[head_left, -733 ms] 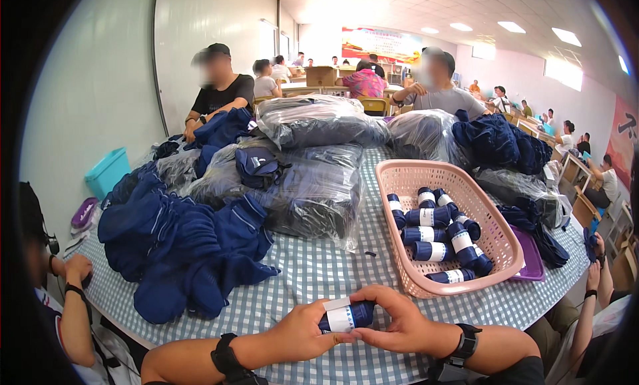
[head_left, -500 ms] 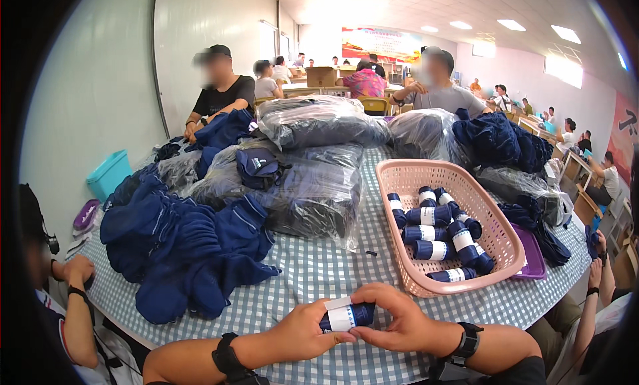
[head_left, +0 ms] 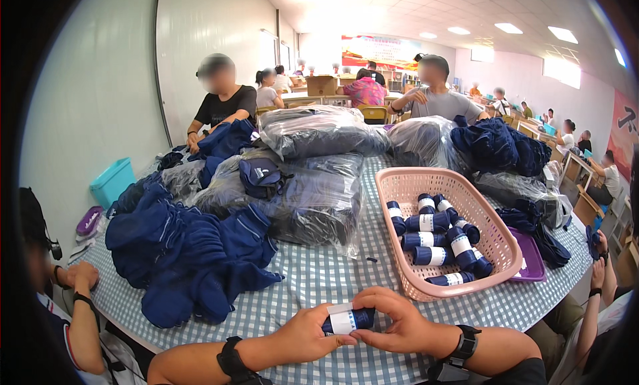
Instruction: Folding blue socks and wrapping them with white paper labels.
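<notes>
busy workroom, people seated along checked-cloth tables, and right below us the blue-and-white gingham worktop (head_left: 319,278) fills the view. far left, a loose heap of navy garments (head_left: 193,265) sprawls near the edge, with a teal bin (head_left: 112,180) behind it by the wall. moving in, plastic-wrapped bundles (head_left: 313,192) are stacked in the middle. now the action at the near edge: the left hand (head_left: 307,335) is curled around the left end of a rolled navy bundle with a white paper band (head_left: 347,320), fingers closed on the band itself. the roll lies crosswise, its long axis running left to right between both hands. the right hand (head_left: 398,320) cups over the dark right end, fingers bent and gripping. further right and just beyond that hand sits the pink basket (head_left: 496,248), holding similar banded rolls (head_left: 436,242), so the right hand is the nearer one to it. a purple lid (head_left: 530,262) peeks out beside the basket.
</notes>
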Demonstrator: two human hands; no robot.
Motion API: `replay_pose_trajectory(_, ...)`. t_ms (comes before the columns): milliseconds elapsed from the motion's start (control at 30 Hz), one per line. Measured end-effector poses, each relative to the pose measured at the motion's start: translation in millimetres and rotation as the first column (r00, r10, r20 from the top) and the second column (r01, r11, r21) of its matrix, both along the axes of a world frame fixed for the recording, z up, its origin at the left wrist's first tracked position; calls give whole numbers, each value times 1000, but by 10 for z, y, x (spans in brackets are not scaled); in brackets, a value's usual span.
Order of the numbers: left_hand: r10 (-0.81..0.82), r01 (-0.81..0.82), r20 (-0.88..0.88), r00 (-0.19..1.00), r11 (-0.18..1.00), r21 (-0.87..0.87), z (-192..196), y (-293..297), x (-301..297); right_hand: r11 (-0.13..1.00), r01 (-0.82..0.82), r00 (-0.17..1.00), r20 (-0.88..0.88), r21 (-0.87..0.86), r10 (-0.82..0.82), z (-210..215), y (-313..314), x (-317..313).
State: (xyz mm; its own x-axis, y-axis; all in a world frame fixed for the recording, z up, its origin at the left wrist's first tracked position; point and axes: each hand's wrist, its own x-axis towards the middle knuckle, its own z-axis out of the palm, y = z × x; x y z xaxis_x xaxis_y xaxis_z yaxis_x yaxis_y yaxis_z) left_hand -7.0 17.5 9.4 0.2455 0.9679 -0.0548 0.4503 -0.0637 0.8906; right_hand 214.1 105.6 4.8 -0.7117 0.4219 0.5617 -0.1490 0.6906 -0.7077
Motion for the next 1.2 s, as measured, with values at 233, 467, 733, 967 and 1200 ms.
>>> replay_pose_trajectory(233, -5, 6, -23, 1000, 999, 39, -47, -13, -6, 999, -30, 999, 38, -26, 31, -55, 45, 15)
replay_pose_trajectory(467, -11, 13, -46, 999, 998, 54, -39, -5, -9, 996, -86, 996, 26, -29, 87, -62, 63, 5)
replay_pose_trajectory(733, -12, 15, -47, 999, 998, 64, -33, -4, -9, 993, -97, 995, 24, -60, 99, -62, 56, 5)
replay_pose_trajectory(967, -13, 17, -59, 998, 998, 58, 18, 13, -6, 993, -101, 995, 6, -59, 102, -46, 71, -14)
replay_pose_trajectory(1200, -38, 42, -39, 998, 993, 113, -19, 31, -6, 997, -78, 997, 20, -10, 78, -6, 64, -8)
